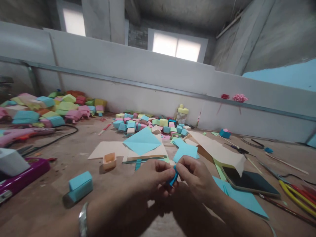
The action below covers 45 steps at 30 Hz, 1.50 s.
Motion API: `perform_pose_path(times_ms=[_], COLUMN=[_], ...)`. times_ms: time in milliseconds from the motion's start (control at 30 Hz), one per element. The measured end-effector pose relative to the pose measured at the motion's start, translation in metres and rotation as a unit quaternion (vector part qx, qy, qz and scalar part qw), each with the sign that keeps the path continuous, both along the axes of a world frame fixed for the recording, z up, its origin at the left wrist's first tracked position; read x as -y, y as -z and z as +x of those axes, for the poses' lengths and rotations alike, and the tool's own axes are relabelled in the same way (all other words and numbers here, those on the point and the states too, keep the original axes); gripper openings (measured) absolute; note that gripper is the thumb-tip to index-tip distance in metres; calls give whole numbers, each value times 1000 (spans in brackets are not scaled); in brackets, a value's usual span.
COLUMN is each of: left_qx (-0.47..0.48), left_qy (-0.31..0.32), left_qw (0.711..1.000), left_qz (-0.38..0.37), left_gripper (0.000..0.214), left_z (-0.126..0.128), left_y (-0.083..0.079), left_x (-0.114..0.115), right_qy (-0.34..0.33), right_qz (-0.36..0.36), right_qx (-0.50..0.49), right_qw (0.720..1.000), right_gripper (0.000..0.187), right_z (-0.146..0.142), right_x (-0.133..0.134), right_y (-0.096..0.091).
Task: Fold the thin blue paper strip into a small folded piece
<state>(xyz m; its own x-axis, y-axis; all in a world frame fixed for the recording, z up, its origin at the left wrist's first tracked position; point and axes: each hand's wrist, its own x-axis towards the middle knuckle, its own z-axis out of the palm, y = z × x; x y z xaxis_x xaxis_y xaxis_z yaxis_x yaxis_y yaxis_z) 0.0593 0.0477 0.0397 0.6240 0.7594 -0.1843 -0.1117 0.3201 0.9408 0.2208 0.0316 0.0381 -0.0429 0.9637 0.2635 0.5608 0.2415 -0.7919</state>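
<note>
Near the front middle of the table, a small folded piece of blue paper [173, 177] is pinched between both of my hands. My left hand [155, 176] grips its left side with thumb and fingers, and my right hand [194, 174] holds its upper right edge. The fingers cover much of the paper. Just beyond the hands lie light blue paper sheets [185, 152]. A creased blue square [142, 141] rests on cream sheets farther back. To the left stand a small open peach paper box [109, 161] and a blue folded paper box [81, 186].
Many coloured paper boxes [66, 107] are heaped at the back left, with smaller ones [130, 125] at the back middle. A phone [251, 182], yellow-handled scissors [291, 194] and a pencil [283, 207] lie at right. A purple device [27, 174] sits at left.
</note>
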Motion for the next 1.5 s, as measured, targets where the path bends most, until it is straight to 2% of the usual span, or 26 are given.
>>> perform_pose_path(times_ms=[100,267,467,633,800,967,1100,1300,1500], left_qx=[7,10,6,-29,-46,-88,-111,-106,-85], left_qy=[14,-31,-41,-40,-71,-44,-39,-46,-45], left_qw=[1000,999,999,999,995,991,987,987,989], left_qz=[-6,0,-22,-12,50,87,108,108,114], left_gripper=[17,8,18,13,8,15,6,6,13], left_z=[0,6,5,1,3,11,14,17,14], left_y=[4,6,-4,6,13,12,13,18,11], left_x=[-1,4,8,-2,2,-7,-17,-25,-26], right_qy=[-18,-34,15,-5,-10,6,4,-23,-74], right_qz=[-19,8,46,2,-59,-97,-112,-140,-156], right_qx=[3,58,63,14,-36,-92,-132,-195,-273], right_qw=[1000,998,997,1000,998,991,985,970,946], right_gripper=[24,28,26,21,16,17,22,23,27], right_z=[1,3,6,4,0,0,2,5,10], right_x=[-2,-3,-5,-5,-3,-5,-5,-6,-7], right_y=[1,3,0,1,2,1,-1,3,1])
